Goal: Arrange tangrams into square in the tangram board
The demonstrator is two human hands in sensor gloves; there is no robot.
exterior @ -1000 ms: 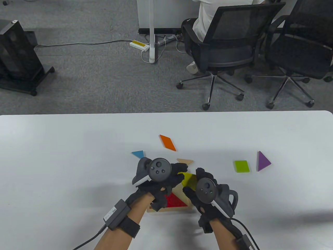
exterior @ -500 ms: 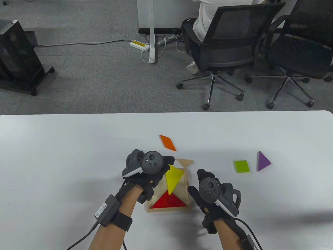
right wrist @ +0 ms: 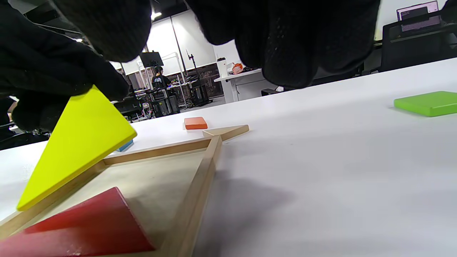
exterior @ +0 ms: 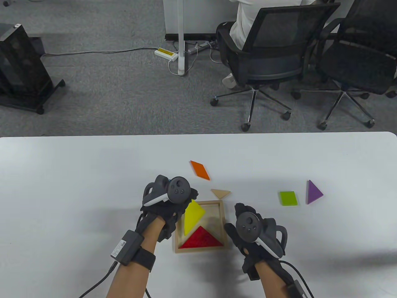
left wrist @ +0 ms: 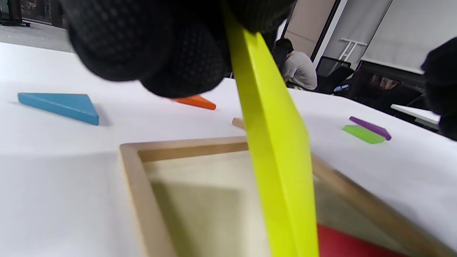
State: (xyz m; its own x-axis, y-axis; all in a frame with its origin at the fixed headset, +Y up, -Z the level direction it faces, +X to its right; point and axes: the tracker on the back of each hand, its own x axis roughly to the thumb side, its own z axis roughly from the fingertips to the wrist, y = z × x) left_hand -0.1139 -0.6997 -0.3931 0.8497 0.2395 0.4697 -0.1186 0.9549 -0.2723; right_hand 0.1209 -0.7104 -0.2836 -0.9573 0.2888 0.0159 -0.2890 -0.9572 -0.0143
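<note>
**Yellow triangle held tilted over the board**

The yellow triangle is pinched by the left hand and held tilted over the left side of the tangram board on the counter. The red triangle lies flat in the board's near part. The right hand is kept beside the board, its grip loosely curled and holding nothing.

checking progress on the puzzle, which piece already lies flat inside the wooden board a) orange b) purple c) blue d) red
d, the red triangle lies flat in the wooden board, while the yellow triangle is tilted in the left hand's grip.
</note>
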